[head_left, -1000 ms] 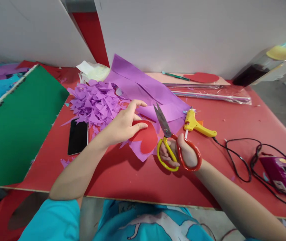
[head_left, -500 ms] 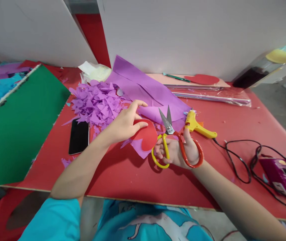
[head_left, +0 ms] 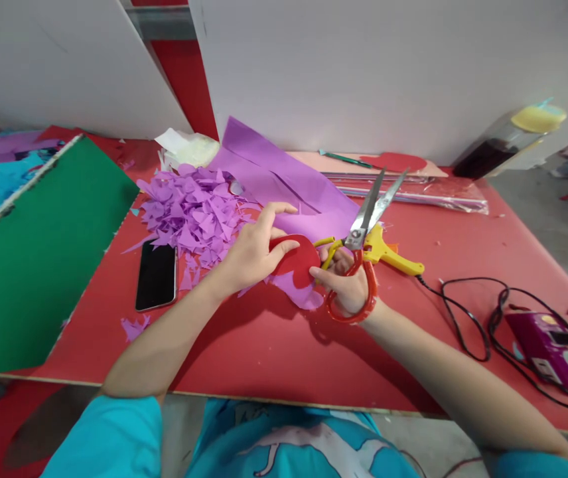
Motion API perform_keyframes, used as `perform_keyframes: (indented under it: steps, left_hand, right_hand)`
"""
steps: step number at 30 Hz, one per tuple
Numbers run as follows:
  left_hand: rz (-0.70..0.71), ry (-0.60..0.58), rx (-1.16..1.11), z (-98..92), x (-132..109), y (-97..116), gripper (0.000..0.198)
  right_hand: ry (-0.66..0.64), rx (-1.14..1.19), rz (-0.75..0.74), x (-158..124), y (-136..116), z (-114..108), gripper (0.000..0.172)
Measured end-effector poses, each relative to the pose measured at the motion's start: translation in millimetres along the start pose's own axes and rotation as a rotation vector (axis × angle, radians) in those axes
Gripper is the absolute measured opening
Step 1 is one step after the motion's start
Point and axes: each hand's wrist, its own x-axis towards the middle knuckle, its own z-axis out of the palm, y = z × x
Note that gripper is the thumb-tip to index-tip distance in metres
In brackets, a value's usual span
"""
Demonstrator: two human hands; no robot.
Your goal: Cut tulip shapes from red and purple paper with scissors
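My left hand (head_left: pixel 259 249) pinches a red paper heart (head_left: pixel 298 255) between thumb and fingers. A piece of purple paper (head_left: pixel 294 291) shows just beneath the heart. Around my right hand (head_left: pixel 346 279) hang scissors (head_left: pixel 363 229) with one red and one yellow handle, their blades parted and pointing away from me. The thumb of that hand rests at the heart's right edge, while its other fingers are partly hidden by the handles. Behind the hands lies a large purple sheet (head_left: pixel 264 166), with a heap of purple paper scraps (head_left: pixel 194 212) to its left.
A phone (head_left: pixel 156 275) lies left of my arm, beside a green board (head_left: pixel 50 265). To the right are a yellow glue gun (head_left: pixel 396 259), its black cord and a purple box (head_left: pixel 545 348). At the back right stands a bottle with a yellow lid (head_left: pixel 537 119).
My right hand has turned over and its thumb has come to the heart's edge. The scissors have swung to point up and right. The purple piece under the heart has shifted.
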Motion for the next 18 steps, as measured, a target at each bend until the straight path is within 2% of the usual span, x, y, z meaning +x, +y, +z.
perform_keyframes:
  steps: [3, 5, 8, 14, 18]
  left_hand:
    - [0.021, 0.02, 0.011, -1.8, 0, 0, 0.035]
    - [0.02, 0.022, 0.033, -4.9, 0, 1, 0.035]
    - [0.013, -0.007, 0.07, -11.2, 1, 1, 0.036]
    - [0.024, -0.189, 0.136, -20.9, 2, 0, 0.022]
    - [0.048, -0.225, 0.109, -18.3, 3, -3, 0.016]
  right_hand:
    - [0.121, -0.037, -0.073, 10, -4, 0, 0.04]
    - [0.132, -0.088, -0.095, 16, -8, -3, 0.039]
    - [0.108, -0.211, -0.135, 21, -18, -10, 0.034]
    - [0.027, -0.573, -0.175, 18, -41, -14, 0.031]
    - [-0.006, -0.656, -0.149, 12, -47, -11, 0.03]
